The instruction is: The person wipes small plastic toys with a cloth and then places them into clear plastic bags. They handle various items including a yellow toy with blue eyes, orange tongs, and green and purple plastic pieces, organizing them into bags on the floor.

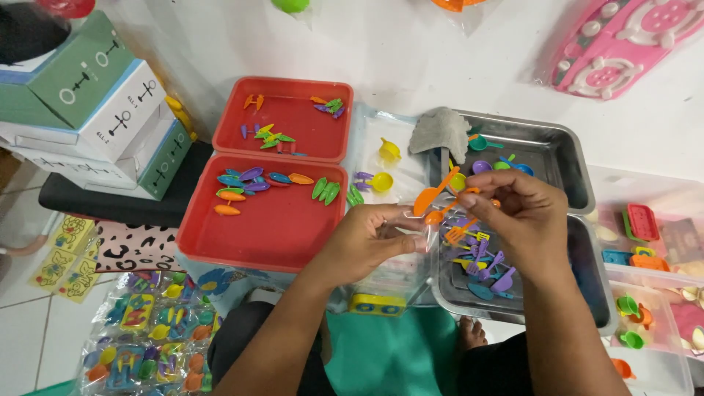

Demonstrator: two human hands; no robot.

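Observation:
My left hand (370, 238) pinches the edge of a small clear plastic bag (411, 224), held above the trays. My right hand (517, 213) grips several small orange toy utensils (434, 199), a spoon and a spatula among them, at the bag's mouth. Under my right hand stands a metal tray (595, 290) with purple, yellow and blue toy utensils (480, 260). Behind it a second metal tray (561, 150) carries toy cups and a grey cloth (440, 130).
Two red trays (264, 227) (293, 92) to the left carry small coloured toy pieces. Stacked boxes (95, 110) stand at far left. Packed toy bags (150, 334) lie on the floor. Clear bins with toys (649, 293) are at right, a pink toy stove (620, 40) top right.

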